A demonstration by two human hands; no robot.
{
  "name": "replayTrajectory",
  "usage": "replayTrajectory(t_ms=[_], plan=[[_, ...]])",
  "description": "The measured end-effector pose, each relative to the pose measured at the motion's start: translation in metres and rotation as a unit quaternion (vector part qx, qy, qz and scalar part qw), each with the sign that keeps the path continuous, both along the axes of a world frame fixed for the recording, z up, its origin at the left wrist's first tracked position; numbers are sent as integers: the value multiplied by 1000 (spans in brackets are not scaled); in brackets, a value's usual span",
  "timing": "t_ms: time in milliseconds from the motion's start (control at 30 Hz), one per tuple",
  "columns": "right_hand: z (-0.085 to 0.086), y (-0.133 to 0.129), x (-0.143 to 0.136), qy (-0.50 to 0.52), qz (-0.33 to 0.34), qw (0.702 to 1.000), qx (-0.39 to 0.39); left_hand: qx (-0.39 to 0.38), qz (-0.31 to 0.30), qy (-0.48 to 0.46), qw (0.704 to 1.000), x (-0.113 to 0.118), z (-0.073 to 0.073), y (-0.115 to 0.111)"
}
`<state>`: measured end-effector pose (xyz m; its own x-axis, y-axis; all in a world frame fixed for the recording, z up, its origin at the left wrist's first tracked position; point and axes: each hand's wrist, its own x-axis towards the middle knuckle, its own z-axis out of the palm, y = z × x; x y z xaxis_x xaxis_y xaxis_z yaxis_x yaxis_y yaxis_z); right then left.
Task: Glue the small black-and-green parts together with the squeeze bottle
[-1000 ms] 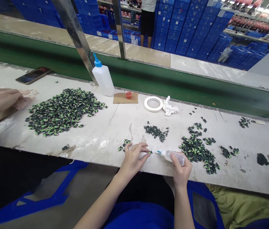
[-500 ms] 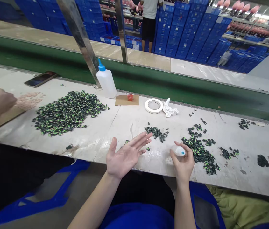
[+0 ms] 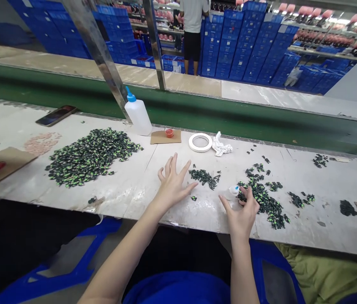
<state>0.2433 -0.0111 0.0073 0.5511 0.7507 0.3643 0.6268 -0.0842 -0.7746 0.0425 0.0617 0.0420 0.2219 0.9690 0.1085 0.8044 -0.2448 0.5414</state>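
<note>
So the left hand point(image 3: 172, 188) is empty, fingers splayed above the worktop point(image 3: 143, 190), just beside a little scatter of dark slim pieces point(image 3: 204, 177). The right hand point(image 3: 243, 211) has thumb and fingers spread wide around the small bottle point(image 3: 231, 193) with the blue tip. It doesn't look like a firm hold, though I honestly can't tell whether a fingertip touches it, or whether its base sits flat.

That's the bit I'd worry about. With the grip that loose, a bump from the thumb could tip the bottle, and whatever's inside might dribble out. It's right beside the black-and-green pile point(image 3: 265, 200), so imo a spill or a roll that way could wet or scatter some of it.

Other thing: one lone green-and-black piece point(image 3: 194, 198) lies near the left hand's thumb, apart from the slim ones. It's tiny, so a careless sweep of that hand could flick it away or mix it in with them. The tape roll point(image 3: 191, 143) and crumpled tissue point(image 3: 222, 147) are farther back, so probably less at risk.
</note>
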Motion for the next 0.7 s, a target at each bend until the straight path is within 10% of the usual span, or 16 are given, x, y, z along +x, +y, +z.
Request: replayTrajectory(t_ms=[400,700], plan=[[7,-35,-24,-62,21,975,212,45,-157,54,985,8,-9,81],[16,-33,-45,34,84,982,164,20,-156,19,987,7,-8,77]])
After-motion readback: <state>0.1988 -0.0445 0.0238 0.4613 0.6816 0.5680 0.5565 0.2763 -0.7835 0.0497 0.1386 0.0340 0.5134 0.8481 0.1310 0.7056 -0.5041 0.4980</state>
